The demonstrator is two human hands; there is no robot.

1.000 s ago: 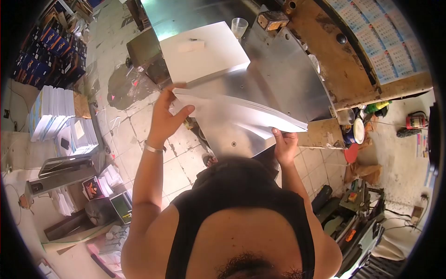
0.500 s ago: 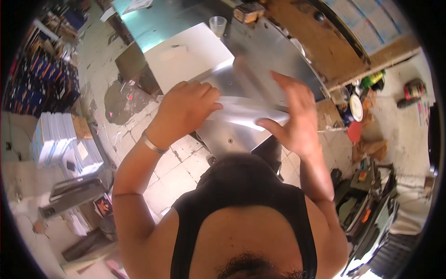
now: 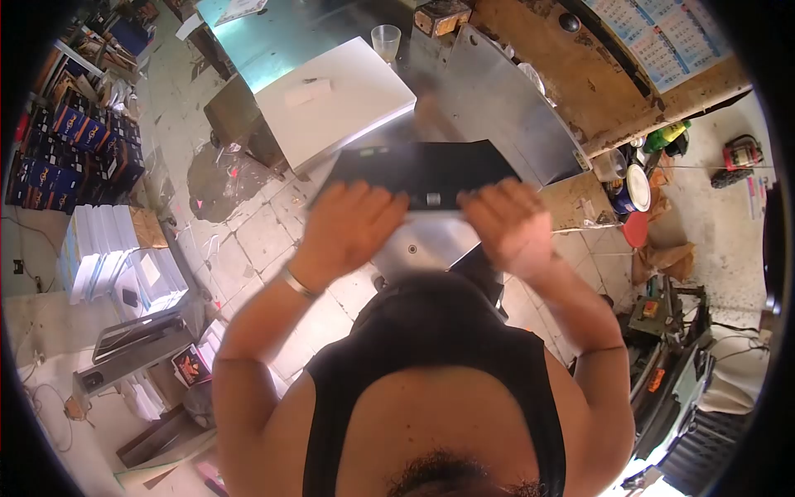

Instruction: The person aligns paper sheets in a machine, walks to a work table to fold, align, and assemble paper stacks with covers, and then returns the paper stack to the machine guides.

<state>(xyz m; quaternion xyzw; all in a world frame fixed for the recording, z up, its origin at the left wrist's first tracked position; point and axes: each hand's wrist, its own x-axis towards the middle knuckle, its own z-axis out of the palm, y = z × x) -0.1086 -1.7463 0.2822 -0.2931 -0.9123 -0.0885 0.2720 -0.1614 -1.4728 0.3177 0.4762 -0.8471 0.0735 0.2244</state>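
Note:
Both hands have hold of a flat black cover (image 3: 435, 170) in front of my body, over the near end of the metal table (image 3: 413, 248). It has a small pale barcode-like label near its lower edge and a green mark near the top left. My left hand (image 3: 352, 228) is closed on its near left edge, fingers curled over the top. At the near right edge, my right hand (image 3: 507, 228) grips it the same way. My thumbs and the cover's underside are hidden. A thick stack of white sheets (image 3: 348, 108) lies on the table beyond my left hand.
A clear plastic cup (image 3: 386, 41) stands behind the stack. A metal plate (image 3: 513, 108) and a wooden block (image 3: 441, 16) lie at the back right. Bound paper stacks (image 3: 112, 253) and dark boxes (image 3: 79, 161) are at left. Cans and a white lid (image 3: 637, 189) sit at right.
A pale, shiny face showed between my hands before; now a black face shows. My right hand, formerly spread and blurred, has come down and closed on the edge. My left hand has shifted slightly nearer.

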